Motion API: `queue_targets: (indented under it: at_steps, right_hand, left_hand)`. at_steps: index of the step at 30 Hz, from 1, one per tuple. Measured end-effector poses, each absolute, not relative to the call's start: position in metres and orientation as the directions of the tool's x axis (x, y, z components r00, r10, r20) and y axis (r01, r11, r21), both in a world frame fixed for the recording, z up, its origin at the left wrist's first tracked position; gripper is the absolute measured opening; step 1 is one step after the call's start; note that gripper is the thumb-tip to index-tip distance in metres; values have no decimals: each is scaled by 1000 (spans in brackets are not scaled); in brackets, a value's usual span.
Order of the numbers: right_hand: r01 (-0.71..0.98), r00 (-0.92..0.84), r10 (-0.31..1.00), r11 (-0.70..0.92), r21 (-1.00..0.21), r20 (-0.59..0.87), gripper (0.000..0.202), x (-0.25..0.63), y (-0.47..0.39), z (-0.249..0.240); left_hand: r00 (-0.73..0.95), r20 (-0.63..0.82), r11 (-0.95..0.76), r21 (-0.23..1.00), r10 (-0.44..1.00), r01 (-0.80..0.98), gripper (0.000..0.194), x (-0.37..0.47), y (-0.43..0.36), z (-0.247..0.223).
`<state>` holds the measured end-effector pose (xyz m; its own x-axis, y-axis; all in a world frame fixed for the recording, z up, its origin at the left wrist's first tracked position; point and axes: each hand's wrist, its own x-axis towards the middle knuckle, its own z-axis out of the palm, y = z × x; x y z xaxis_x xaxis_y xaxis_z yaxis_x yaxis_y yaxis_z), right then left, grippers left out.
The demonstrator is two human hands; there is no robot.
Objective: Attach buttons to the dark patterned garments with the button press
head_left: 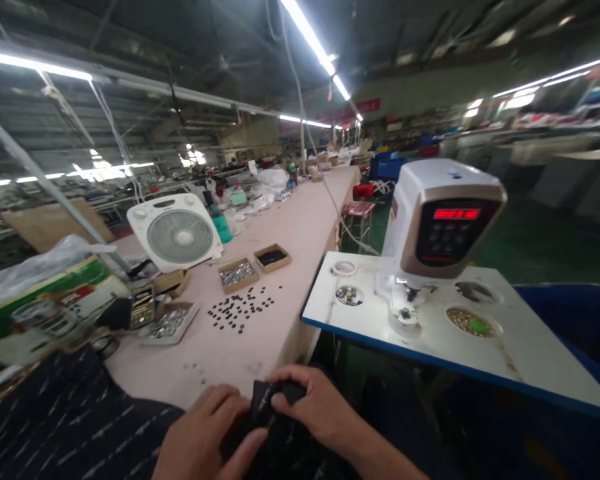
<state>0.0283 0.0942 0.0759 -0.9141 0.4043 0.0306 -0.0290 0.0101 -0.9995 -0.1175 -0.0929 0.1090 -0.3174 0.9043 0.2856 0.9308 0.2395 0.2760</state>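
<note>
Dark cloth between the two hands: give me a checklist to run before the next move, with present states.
1. Right hand grips the dark cloth: ok, pinched between thumb and fingers.
2. Left hand grips it too: cannot tell; fingers hide the contact.
3. Machine display lit: ok, glowing red.
4. Cloth at the machine's head: not ok, held apart from it.
5. Small black pieces boxed: not ok, many lie loose on the table.

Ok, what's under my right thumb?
Beside it, dark, pale-marked fabric shows, pinched in your right hand; the patch directly beneath the thumb is covered.
</note>
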Motion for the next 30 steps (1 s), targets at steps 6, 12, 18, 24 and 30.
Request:
queue_targets:
  at_steps: [6, 12, 18, 24, 30]
  right_hand:
    - [22, -910, 414, 113, -993, 27, 35, 50, 132, 92]
    - [117, -843, 532, 323, -939, 78, 30, 57, 160, 90]
    - [141, -808, 437, 795, -589, 396, 47, 54, 156, 101]
    - [-84, -923, 63, 929, -360, 379, 83, 29, 126, 121]
    - [11, -989, 100, 793, -609, 112, 10, 11, 130, 105]
  left_hand:
    - [-385, -166, 405, 584, 908, 703, 53, -149, -76, 133]
    - [-34, -520, 475, 748, 853, 463, 45, -170, -74, 145]
    - [-47, -445, 422, 804, 894, 419, 30, -169, -65, 149]
    - [-130, -265, 287, 733, 955, 617, 29, -165, -47, 148]
    - [-118, -313, 332, 830, 943, 448, 37, -147, -37, 136]
